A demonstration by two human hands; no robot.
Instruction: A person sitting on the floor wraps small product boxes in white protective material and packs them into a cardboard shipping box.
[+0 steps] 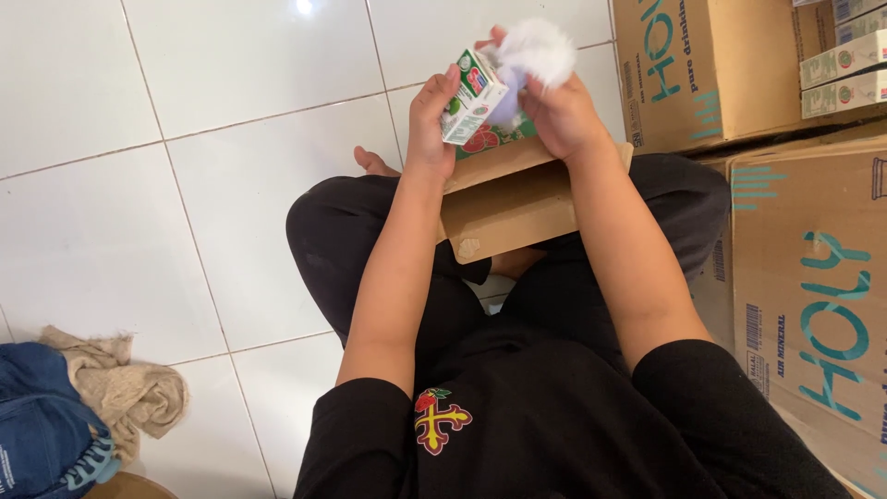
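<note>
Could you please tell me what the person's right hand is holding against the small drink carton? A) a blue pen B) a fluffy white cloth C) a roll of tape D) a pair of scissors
B: the right hand presses a fluffy white cloth against the small drink carton, which the left hand grips over an open cardboard box.

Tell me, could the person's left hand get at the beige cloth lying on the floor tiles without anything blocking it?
Probably yes. The beige cloth lies on bare tiled floor on that side, with nothing between. But the left hand is busy holding a small carton, so it would have to let go first.
</note>
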